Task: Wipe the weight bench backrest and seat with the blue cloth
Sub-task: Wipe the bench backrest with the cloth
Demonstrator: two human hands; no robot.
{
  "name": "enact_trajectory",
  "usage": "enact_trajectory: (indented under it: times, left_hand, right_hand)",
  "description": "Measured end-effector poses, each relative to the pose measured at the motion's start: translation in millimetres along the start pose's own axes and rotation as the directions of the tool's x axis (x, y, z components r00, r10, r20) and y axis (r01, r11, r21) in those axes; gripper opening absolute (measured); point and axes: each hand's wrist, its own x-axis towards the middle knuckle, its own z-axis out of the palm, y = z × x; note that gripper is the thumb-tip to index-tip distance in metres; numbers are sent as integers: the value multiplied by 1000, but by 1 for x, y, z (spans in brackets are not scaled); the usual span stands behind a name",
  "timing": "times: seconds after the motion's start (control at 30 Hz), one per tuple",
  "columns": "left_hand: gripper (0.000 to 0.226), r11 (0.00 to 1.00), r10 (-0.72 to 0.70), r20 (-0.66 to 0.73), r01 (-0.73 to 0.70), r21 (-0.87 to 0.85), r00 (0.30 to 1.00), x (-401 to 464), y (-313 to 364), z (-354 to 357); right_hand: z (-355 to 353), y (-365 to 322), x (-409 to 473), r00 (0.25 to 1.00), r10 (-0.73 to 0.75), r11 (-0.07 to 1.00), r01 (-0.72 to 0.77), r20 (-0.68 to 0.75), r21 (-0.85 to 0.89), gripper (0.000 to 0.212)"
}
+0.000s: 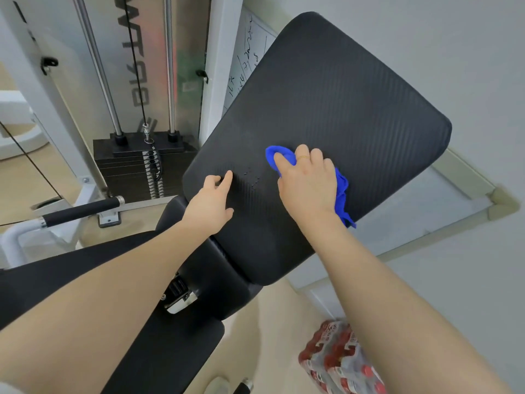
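Observation:
The black ribbed backrest [335, 92] rises tilted away from me, filling the middle of the view. My right hand [308, 182] presses the bunched blue cloth [342, 191] flat against the backrest's lower middle, and cloth shows past the fingertips and at the wrist side. A few small water drops [252, 176] sit on the pad between my hands. My left hand [211, 201] rests on the backrest's lower left edge with fingers spread and holds nothing. The black seat [170, 345] lies below, partly hidden by my left forearm.
A cable machine with a black weight stack [136, 169] and steel guide rods stands at the left. A black-gripped handle bar [82, 211] juts out near the seat. A shrink-wrapped pack of red-capped bottles [341, 362] sits on the floor at lower right. A whiteboard [244, 61] leans behind the backrest.

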Motion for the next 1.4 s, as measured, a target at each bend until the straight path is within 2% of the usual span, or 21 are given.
enact_trajectory:
  times: [0.07, 0.1, 0.13, 0.2, 0.23, 0.3, 0.37, 0.43, 0.5, 0.57, 0.6, 0.67, 0.7, 0.77, 0.8, 0.87, 1.0, 1.17, 1.23, 1.33, 1.4]
  left_hand:
    - [79, 1000, -3, 8, 3, -2, 1000, 0, -2, -1]
    - [79, 1000, 2, 9, -2, 4, 1000, -1, -2, -1]
    - [79, 1000, 16, 5, -16, 15, 1000, 0, -2, -3]
    - [75, 999, 40, 11, -40, 20, 999, 3, -4, -6]
    - [73, 999, 53, 13, -54, 10, 998, 4, -6, -8]
    - [66, 996, 88, 13, -88, -27, 996, 9, -13, -13]
    - [57, 991, 108, 11, -107, -83, 994, 13, -18, -19]
    - [52, 984, 131, 1, -130, -125, 991, 17, -23, -25]
    - [52, 977, 166, -26, -168, -131, 986, 23, -27, -31]
    - [55, 976, 156, -86, -167, -140, 984, 32, -31, -36]
    - [56, 978, 150, -116, -165, -131, 982, 38, -31, -38]
    - [61, 984, 141, -161, -157, -89, 977, 48, -30, -39]
    - [66, 987, 120, -193, -137, -78, 974, 53, -30, -39]
    - [80, 992, 57, -228, -81, -97, 972, 61, -28, -39]
    - [86, 992, 32, -219, -57, -112, 975, 64, -28, -40]
    - [94, 994, -9, -171, -10, -112, 985, 68, -29, -41]
    - [86, 996, -22, -94, 14, -86, 995, 71, -32, -42]
    - [80, 993, -10, -46, 4, -118, 999, 72, -38, -46]
    - [81, 994, 1, -46, -6, -110, 999, 72, -37, -47]
    - [80, 991, 0, -55, -7, -135, 999, 71, -37, -48]
    - [80, 988, 0, -54, -8, -152, 999, 71, -38, -47]
  right_hand:
    - [-3, -16, -10, 997, 78, 993, -79, 20, 82, 33]
    - [-5, -26, -24, 995, 37, 992, -48, 91, 118, 34]
    - [-6, -35, -41, 981, -61, 988, 33, 185, 149, 34]
    - [-7, -45, -65, 870, -292, 952, 223, 398, 210, 34]
    - [-7, -41, -61, 843, -332, 938, 249, 423, 240, 34]
    - [-7, -31, -37, 889, -286, 955, 234, 357, 184, 32]
    - [-9, -21, -6, 977, -135, 990, 128, 165, 53, 29]
    - [-5, -18, 10, 994, -3, 1000, 1, 109, 15, 33]
    - [-3, -24, 10, 994, 29, 999, -33, 101, 37, 42]
    - [-7, -36, -3, 984, -138, 989, 132, 109, 64, 45]
    - [-4, -43, -12, 947, -260, 965, 250, 187, 75, 44]
    - [0, -47, -21, 798, -492, 870, 463, 348, 170, 38]
    - [2, -42, -12, 770, -518, 854, 494, 374, 165, 36]
    - [1, -30, 16, 860, -432, 899, 435, 272, 51, 32]
    - [0, -24, 30, 927, -334, 940, 340, 170, -5, 29]
    - [1, -18, 53, 988, -157, 987, 157, 10, -35, 25]
    - [9, -41, 36, 982, -191, 981, 191, 7, -23, 35]
    - [13, -69, 11, 850, -443, 896, 421, 286, 140, 34]
    - [8, -61, 36, 897, -379, 925, 374, 227, 65, 30]
    - [7, -46, 74, 994, -111, 994, 111, -4, 19, 26]
    - [12, -48, 75, 998, -64, 998, 63, 10, 10, 33]
